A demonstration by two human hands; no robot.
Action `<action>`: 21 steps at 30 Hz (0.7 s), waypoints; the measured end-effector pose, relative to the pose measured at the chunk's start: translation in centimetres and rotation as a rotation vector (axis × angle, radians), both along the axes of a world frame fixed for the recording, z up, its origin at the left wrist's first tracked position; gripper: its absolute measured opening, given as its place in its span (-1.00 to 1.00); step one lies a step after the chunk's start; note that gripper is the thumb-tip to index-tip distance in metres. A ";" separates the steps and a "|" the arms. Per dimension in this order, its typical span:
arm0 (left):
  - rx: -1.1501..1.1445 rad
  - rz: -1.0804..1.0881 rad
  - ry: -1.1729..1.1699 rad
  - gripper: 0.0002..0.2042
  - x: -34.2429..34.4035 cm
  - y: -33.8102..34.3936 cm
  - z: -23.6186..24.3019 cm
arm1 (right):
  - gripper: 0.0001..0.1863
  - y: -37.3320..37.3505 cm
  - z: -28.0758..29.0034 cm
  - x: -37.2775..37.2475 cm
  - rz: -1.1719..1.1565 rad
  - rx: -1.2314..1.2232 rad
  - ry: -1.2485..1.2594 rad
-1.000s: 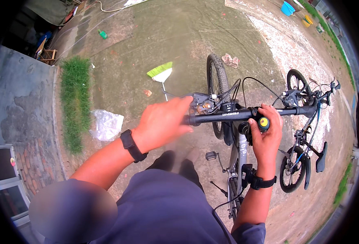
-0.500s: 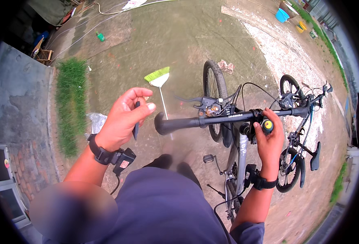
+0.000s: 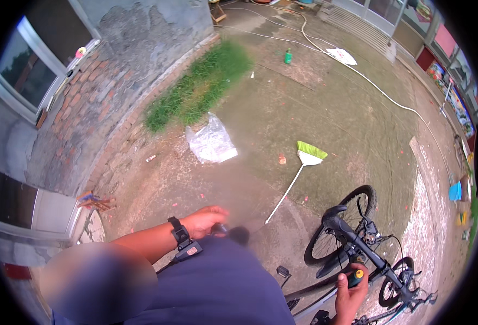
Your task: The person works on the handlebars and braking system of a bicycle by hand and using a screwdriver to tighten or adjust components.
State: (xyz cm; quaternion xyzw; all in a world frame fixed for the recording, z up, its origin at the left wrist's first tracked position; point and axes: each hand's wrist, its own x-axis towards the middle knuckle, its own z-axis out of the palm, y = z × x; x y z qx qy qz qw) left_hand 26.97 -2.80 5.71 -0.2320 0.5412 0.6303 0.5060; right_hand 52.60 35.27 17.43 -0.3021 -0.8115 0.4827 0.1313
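Note:
My left hand (image 3: pixel 203 221) is low in front of my body, fingers curled and partly blurred. A small dark, flat piece (image 3: pixel 220 229) shows at its fingertips; its kind is unclear. At the lower right, my right hand (image 3: pixel 349 295) is closed around a dark handle with a yellow end (image 3: pixel 356 277), much like a screwdriver's; its other end is hidden. Just beyond that hand is the handlebar (image 3: pixel 364 248) of a bicycle, with a black grip (image 3: pixel 333 212) at its near end. The bicycle's front wheel (image 3: pixel 316 246) is behind the bar.
A second bicycle (image 3: pixel 407 295) stands farther right. A green-and-white broom (image 3: pixel 310 154) lies on the ground ahead, with a clear plastic bag (image 3: pixel 212 142) left of it near a grass strip (image 3: pixel 198 89). A small folding stool (image 3: pixel 95 201) is beside the wall at left.
My view has swung left, so the bicycles now sit lower and farther right. My left hand has dropped away from the handlebar grip. My right hand still holds the yellow-ended handle.

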 end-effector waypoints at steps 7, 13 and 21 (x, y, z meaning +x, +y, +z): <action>-0.030 0.134 0.121 -0.55 5.3 -9.4 -0.8 | -0.52 -7.0 0.0 -8.5 0.407 0.223 -0.255; -0.301 0.197 0.456 -0.62 6.1 -17.9 -3.5 | -0.62 -13.3 -0.8 -18.8 0.713 0.059 -0.208; -0.436 0.434 0.490 -0.78 2.8 -34.4 -7.0 | -0.55 -28.2 -1.5 -35.2 1.013 0.363 -0.118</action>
